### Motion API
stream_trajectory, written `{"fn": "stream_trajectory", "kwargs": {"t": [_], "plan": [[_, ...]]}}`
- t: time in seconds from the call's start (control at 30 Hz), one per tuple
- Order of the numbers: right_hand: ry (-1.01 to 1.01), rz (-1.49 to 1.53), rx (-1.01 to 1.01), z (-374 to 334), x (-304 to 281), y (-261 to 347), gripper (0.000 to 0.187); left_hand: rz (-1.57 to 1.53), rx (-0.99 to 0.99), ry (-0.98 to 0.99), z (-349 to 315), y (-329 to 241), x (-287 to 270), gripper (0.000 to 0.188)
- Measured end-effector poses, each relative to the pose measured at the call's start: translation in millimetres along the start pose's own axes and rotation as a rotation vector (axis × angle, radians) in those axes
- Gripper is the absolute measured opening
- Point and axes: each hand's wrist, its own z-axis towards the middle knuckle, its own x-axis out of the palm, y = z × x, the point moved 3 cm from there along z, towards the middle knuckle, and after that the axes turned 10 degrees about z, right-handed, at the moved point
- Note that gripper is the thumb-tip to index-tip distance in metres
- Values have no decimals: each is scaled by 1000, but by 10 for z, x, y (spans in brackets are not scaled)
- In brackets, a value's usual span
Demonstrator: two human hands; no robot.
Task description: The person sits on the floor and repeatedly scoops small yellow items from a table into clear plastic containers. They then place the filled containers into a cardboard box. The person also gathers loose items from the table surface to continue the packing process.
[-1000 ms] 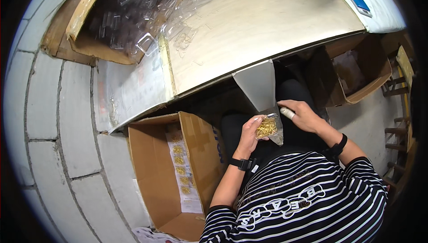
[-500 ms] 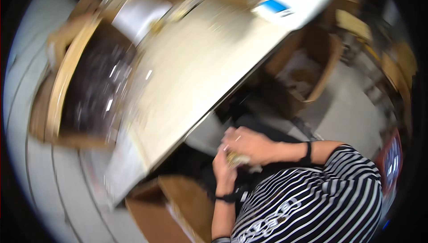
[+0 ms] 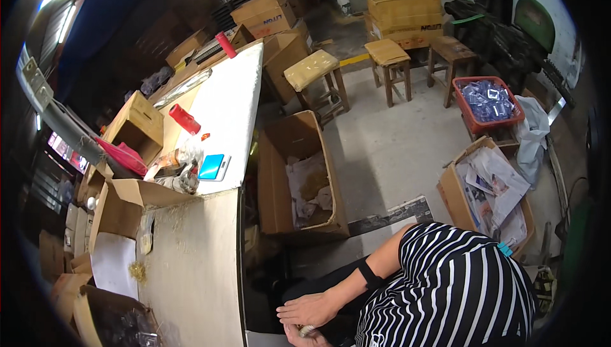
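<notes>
My right hand (image 3: 312, 309) lies with its fingers stretched out flat over my left hand (image 3: 307, 338), low in the view beside the table. A small gold-coloured bundle (image 3: 306, 330) shows between the two palms; most of it is hidden, and I cannot make out its kind. My left hand is curled under it, partly covered by the right. On the table (image 3: 191, 245) to the left lies a loose clump of thin gold-coloured pieces (image 3: 137, 271) beside a white sheet (image 3: 114, 264).
A cardboard box (image 3: 273, 188) with paper and gold-coloured bits stands right of the table. A blue-topped scale (image 3: 214, 167) and red cylinder (image 3: 184, 119) are on the table. Wooden stools (image 3: 387, 54), a red basket (image 3: 489, 121) of purple pieces and a paper-filled box (image 3: 455, 188) stand beyond.
The view has swung to the right and up, showing more of the room. My right hand now lies flat over the left, where both gripped the gold-coloured bundle before.
</notes>
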Motion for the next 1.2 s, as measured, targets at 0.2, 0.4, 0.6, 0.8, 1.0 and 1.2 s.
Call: {"fn": "stream_trajectory", "kwargs": {"t": [0.2,0.4,0.6,0.8,1.0,1.2], "plan": [[209,152,39,289,-355,257,57,19,-31,-33,74,13,-12,30],[178,281,-15,519,-343,360,52,-588,-189,-317,25,21,-28,34],[-196,744,445,560,-809,47,24,-672,-246,-236,-139,-21,-400,34],[113,1030,818,317,-419,-37,19,-770,-299,-239,-241,-23,-400,35],[171,745,839,477,-356,51,11,-603,-282,-281,-281,59,-473,33],[257,360,347,600,-368,187,14,-609,-321,-247,-298,131,-441,32]]}}
